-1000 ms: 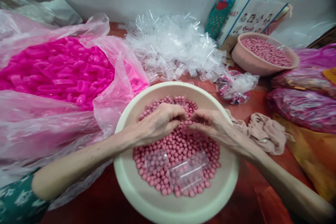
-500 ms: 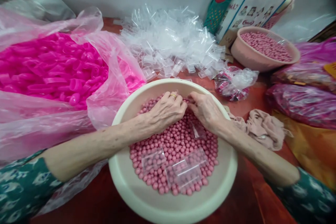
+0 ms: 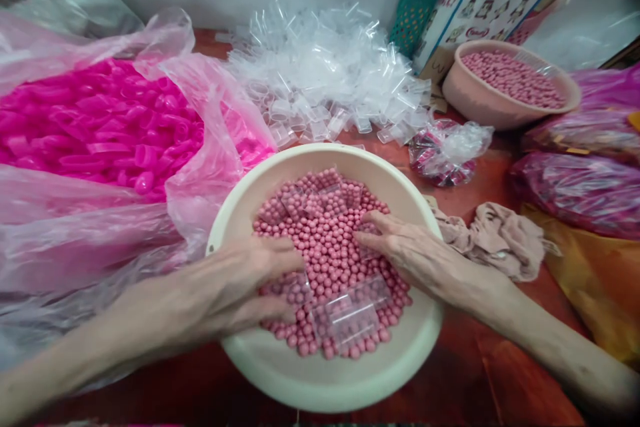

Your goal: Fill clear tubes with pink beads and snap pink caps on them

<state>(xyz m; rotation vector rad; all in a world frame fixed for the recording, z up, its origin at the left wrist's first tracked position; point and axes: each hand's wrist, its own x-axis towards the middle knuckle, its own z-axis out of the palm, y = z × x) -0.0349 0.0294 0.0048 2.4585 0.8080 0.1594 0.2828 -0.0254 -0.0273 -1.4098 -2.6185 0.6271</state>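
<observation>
Both hands lie open, gripping nothing: the left hand (image 3: 240, 290) rests on a clear box (image 3: 295, 290) among pink beads (image 3: 330, 240) in the cream bowl (image 3: 320, 380), the right hand (image 3: 415, 253) flat on beads opposite.

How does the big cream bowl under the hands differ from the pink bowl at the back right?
The cream bowl is pale cream and near; the pink bowl is dusty pink and by the far wall. The cream bowl looks larger. Both hands, left hand and right hand, rest in the cream bowl with clear packets on its beads; nobody touches the pink bowl. Both bowls are round and hold small pink beads.
</observation>
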